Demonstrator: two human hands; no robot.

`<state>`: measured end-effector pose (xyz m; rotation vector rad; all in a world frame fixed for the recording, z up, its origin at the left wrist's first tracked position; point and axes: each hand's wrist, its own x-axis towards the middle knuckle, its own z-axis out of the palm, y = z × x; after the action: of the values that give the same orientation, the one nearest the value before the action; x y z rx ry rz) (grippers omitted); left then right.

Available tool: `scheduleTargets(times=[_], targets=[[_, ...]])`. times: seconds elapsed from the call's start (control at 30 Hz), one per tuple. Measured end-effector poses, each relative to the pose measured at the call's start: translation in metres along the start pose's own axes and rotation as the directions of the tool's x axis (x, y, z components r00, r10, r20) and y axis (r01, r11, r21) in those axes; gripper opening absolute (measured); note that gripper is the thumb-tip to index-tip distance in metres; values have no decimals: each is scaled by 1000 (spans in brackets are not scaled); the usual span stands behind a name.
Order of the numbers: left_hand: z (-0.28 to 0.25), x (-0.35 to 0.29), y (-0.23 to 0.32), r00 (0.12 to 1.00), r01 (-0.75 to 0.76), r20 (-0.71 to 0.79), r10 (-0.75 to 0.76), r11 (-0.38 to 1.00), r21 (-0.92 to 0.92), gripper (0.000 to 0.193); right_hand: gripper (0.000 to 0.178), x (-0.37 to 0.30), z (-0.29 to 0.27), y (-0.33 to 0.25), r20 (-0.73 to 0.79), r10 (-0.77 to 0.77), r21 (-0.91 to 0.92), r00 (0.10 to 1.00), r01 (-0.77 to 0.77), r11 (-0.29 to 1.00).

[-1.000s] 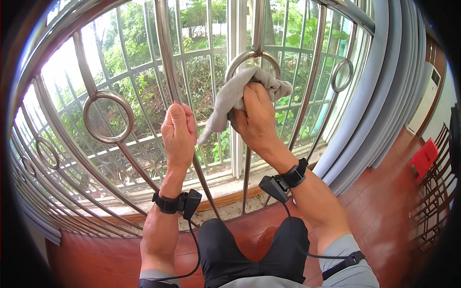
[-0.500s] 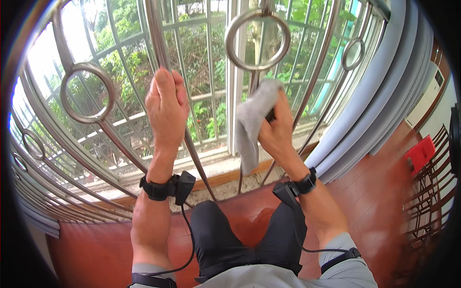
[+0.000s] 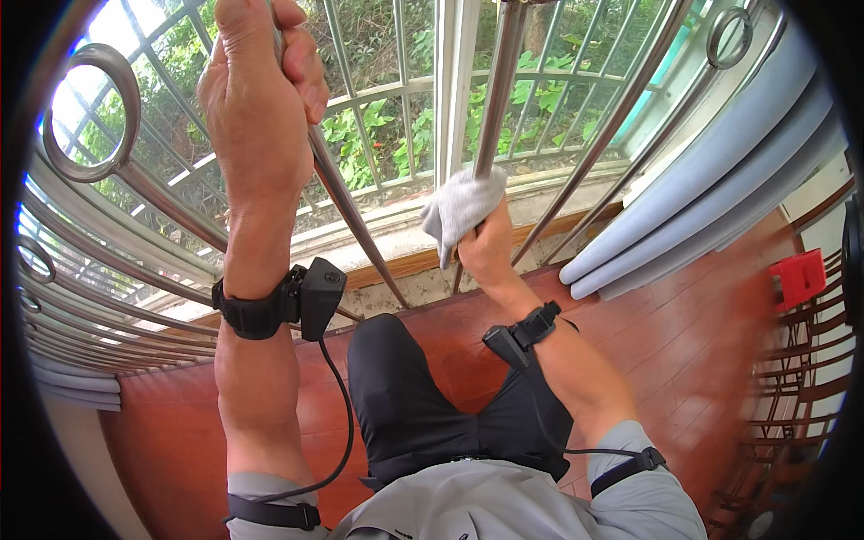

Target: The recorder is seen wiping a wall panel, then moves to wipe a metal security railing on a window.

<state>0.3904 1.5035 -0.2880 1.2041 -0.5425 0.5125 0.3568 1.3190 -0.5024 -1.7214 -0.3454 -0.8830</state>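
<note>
My left hand (image 3: 261,99) grips an upright metal bar (image 3: 346,198) of the window railing, its fingers wrapped round the upper part. A grey cloth (image 3: 470,205) is in my right hand (image 3: 490,243), closed and pressing it round the low part of another metal bar (image 3: 499,99), a little right of the middle. Part of the cloth hangs loose on the left side of that bar. The fingers of my right hand are partly hidden behind the cloth and the bar.
Further bars with metal rings (image 3: 94,112) run along the window at both sides. Light blue curtains (image 3: 693,207) hang at the right. Below lies a red-brown tiled floor (image 3: 648,306). Wooden chairs (image 3: 796,387) and a red object (image 3: 798,279) stand at the far right.
My right hand has slid down the bar with the cloth. My left hand sits higher in the picture, still round its bar. The view has tilted downward.
</note>
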Motion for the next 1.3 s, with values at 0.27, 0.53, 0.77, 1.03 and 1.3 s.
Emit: scheduleTargets(times=[0.27,0.53,0.77,1.03,1.3], targets=[[0,-5,-1,1000,-20,23,21,1000,-6,52,13,-81,10,50,56,354,112,934,-358,927],[5,-13,-4,999,-41,-29,41,999,20,53,7,-157,15,136,160,680,301,715,-692,656],[8,-18,2,998,-26,-59,30,997,77,55,8,-138,11,107,188,662,144,726,-687,712],[10,-12,1,999,12,-53,-13,1000,-11,50,14,-41,-27,19,243,445,133,862,-484,865],[11,2,0,999,30,-40,-30,999,-15,49,26,60,-42,-39,138,148,91,979,-161,983]])
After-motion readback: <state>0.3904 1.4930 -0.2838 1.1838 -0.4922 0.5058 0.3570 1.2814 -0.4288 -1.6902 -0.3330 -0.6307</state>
